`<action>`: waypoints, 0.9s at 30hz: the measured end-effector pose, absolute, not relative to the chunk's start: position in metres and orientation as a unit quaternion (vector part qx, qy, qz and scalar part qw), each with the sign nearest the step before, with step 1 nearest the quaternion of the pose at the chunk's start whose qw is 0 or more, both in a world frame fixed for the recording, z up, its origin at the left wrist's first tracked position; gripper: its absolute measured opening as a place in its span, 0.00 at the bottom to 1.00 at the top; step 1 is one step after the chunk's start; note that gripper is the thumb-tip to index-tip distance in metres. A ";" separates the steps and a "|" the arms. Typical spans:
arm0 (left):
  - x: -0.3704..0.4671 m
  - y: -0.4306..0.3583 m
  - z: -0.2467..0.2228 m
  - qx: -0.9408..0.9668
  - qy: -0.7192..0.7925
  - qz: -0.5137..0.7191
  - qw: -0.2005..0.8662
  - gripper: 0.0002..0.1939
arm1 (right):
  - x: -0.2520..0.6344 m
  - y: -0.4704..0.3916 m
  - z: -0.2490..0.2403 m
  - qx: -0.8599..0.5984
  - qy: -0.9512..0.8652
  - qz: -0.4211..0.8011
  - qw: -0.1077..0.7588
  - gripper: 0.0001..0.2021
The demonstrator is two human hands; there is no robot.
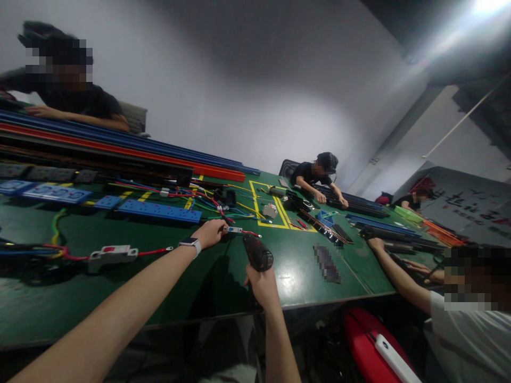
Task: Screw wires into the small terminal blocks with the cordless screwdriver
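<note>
- Bare forearms [120, 292] run up from the bottom edge, nearest to my camera, the left one wearing a watch [190, 243].
- I have the left grip [211, 234] closed on a small breaker [235, 230], its fingers pinching the left end, over the green counter [295, 287].
- From the breaker's right end a short red lead [250, 233] runs out to a ring terminal.
- My right grip [263, 287] is wrapped around a dark drill [257, 254], nose pointing away from me and towards the breaker; I cannot tell whether the two touch.
- Just beyond the left grip I see a tangle of wires [211, 199], red, blue, green and yellow.
- To the left of it, blue sockets [159, 211] lie in a row, with black sockets [51, 174] behind.
- Nearer me on the left sits a second breaker [114, 256], grey with a red switch and red leads at both ends.
- Right of the drill lies a dark slab [327, 263], too blurred for me to name.
- Yellow tape [255, 207] marks boxes on the counter past the drill.
- Along the far left side stretch orange and blue rails [159, 154].
- Further out, a co-worker in white [467, 330] on the right rests a hand [375, 244] by dark rails; other people in dark tops lean over the far side.
</note>
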State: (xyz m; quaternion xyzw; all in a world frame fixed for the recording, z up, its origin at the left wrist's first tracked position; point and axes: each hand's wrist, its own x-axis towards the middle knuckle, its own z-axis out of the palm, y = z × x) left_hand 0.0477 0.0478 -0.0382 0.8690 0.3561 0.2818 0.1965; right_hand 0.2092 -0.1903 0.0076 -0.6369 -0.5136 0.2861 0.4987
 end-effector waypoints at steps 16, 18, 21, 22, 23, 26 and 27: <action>0.047 0.048 -0.039 0.866 0.352 0.290 0.206 0.10 | 0.211 -0.190 0.002 -0.631 -0.522 0.278 0.502 0.05; 0.048 0.048 -0.039 0.866 0.350 0.291 0.207 0.09 | 0.211 -0.190 0.002 -0.633 -0.521 0.276 0.502 0.05; 0.048 0.049 -0.039 0.866 0.348 0.293 0.207 0.09 | 0.212 -0.190 0.002 -0.633 -0.523 0.273 0.501 0.05; 0.048 0.049 -0.039 0.866 0.350 0.292 0.208 0.09 | 0.212 -0.190 0.001 -0.633 -0.524 0.272 0.500 0.05; 0.048 0.049 -0.039 0.865 0.352 0.291 0.207 0.09 | 0.212 -0.190 0.000 -0.635 -0.523 0.271 0.500 0.05; 0.048 0.049 -0.040 0.867 0.351 0.291 0.203 0.09 | 0.212 -0.189 -0.001 -0.637 -0.517 0.274 0.502 0.07; 0.048 0.049 -0.040 0.867 0.349 0.293 0.201 0.10 | 0.212 -0.189 -0.001 -0.637 -0.514 0.277 0.504 0.07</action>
